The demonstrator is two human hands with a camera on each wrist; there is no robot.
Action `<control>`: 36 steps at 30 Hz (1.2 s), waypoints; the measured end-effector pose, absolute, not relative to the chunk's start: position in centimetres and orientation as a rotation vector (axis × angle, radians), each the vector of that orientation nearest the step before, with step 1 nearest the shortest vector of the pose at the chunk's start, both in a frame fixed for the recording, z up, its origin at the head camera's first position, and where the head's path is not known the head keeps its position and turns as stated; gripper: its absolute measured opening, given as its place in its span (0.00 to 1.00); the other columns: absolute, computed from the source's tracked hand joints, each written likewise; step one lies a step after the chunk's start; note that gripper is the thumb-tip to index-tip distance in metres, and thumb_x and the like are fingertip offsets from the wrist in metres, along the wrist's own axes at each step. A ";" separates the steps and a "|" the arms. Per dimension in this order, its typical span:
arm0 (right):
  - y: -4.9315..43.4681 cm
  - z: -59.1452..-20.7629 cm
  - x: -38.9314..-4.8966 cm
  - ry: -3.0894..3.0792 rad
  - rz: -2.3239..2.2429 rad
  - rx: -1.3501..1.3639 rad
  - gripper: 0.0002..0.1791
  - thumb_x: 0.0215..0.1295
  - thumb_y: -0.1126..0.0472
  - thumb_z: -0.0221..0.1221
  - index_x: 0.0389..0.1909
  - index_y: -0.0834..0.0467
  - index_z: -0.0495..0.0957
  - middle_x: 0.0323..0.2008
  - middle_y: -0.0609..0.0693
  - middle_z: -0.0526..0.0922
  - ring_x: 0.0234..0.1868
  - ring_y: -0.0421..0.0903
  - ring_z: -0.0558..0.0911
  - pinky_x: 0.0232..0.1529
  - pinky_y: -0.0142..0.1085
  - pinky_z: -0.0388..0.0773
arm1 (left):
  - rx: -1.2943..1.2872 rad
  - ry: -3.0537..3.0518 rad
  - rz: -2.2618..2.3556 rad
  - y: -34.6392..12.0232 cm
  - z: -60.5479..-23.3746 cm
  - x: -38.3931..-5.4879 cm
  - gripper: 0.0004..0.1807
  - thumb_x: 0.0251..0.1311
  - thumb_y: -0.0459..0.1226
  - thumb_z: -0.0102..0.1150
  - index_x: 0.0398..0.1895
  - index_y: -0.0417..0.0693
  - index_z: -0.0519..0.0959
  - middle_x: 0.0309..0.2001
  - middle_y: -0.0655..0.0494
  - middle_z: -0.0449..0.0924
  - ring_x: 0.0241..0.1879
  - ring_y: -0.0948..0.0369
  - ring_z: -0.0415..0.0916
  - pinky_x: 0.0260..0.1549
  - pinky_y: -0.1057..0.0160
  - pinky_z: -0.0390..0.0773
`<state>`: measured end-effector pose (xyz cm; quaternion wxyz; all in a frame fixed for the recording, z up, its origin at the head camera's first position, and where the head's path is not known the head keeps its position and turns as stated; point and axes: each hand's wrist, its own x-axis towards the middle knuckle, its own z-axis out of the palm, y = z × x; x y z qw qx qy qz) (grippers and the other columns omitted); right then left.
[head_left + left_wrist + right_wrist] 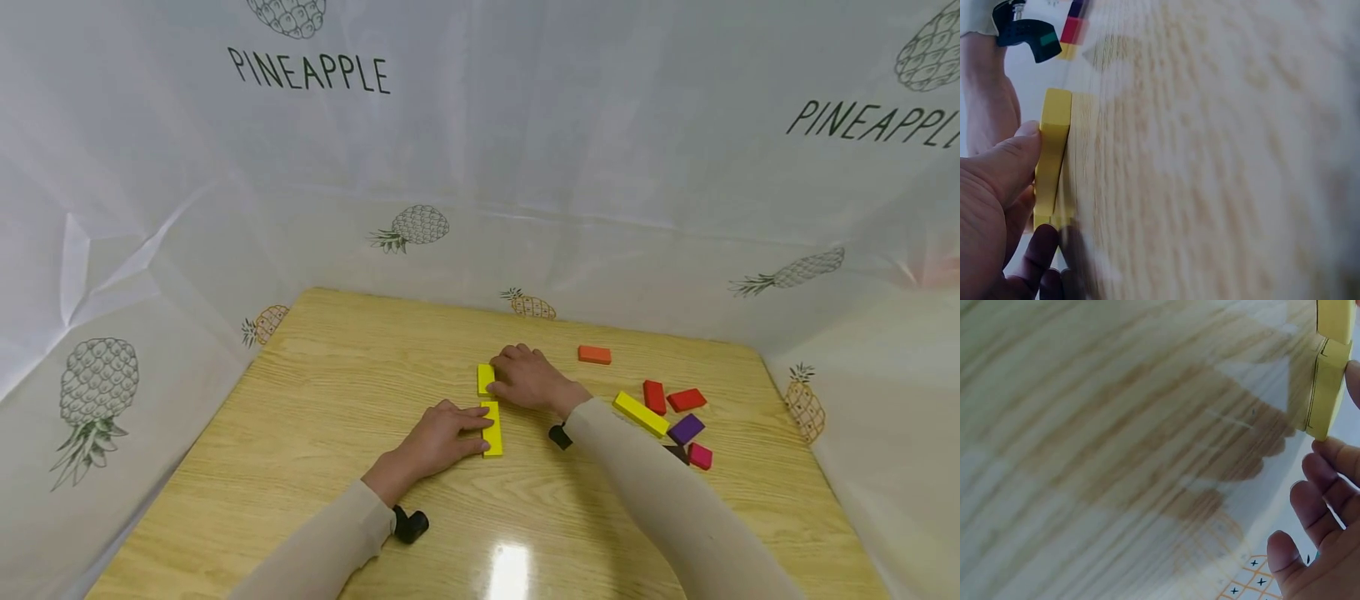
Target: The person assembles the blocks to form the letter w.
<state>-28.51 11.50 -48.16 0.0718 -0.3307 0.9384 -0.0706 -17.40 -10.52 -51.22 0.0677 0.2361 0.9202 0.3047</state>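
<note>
Two yellow wooden blocks lie end to end on the table, a short one (485, 379) farther off and a longer one (493, 435) nearer. My left hand (438, 437) pinches the longer block, its thumb at the near end and fingertips toward the far end. In the left wrist view this yellow block (1054, 140) shows along the thumb. My right hand (531, 379) holds the short block between thumb and index finger. The right wrist view has the short block (1329, 387) beside the fingers, close to the end of the longer block (1335, 319).
Right of my right arm lie another long yellow block (641, 414), two red blocks (655, 397), a purple block (686, 429), a pink block (701, 456) and a dark block (677, 452) partly behind the sleeve. An orange block (595, 355) sits farther back. Pineapple-print sheeting (480, 167) surrounds the table.
</note>
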 end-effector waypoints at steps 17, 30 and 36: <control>12.1 -47.5 -27.6 2.802 -0.250 -1.023 0.30 0.78 0.41 0.57 0.72 0.55 0.76 0.65 0.56 0.79 0.66 0.58 0.75 0.69 0.64 0.69 | 0.755 2.774 0.930 -10.4 -50.4 -17.4 0.23 0.73 0.51 0.64 0.68 0.57 0.83 0.73 0.63 0.75 0.47 0.63 0.70 0.52 0.56 0.70; 12.3 -47.6 -27.1 2.810 -0.227 -1.007 0.31 0.80 0.40 0.55 0.73 0.54 0.75 0.67 0.55 0.78 0.68 0.57 0.75 0.70 0.64 0.67 | 0.742 2.752 0.958 -10.2 -50.7 -17.4 0.24 0.74 0.50 0.62 0.70 0.58 0.81 0.74 0.62 0.74 0.54 0.59 0.75 0.60 0.51 0.73; 12.8 -47.7 -26.8 2.869 -0.213 -0.977 0.32 0.80 0.39 0.52 0.74 0.54 0.74 0.70 0.56 0.77 0.71 0.59 0.73 0.71 0.66 0.66 | 0.738 2.772 1.011 -10.8 -50.2 -18.5 0.24 0.73 0.47 0.64 0.69 0.56 0.81 0.75 0.56 0.72 0.68 0.48 0.75 0.69 0.44 0.73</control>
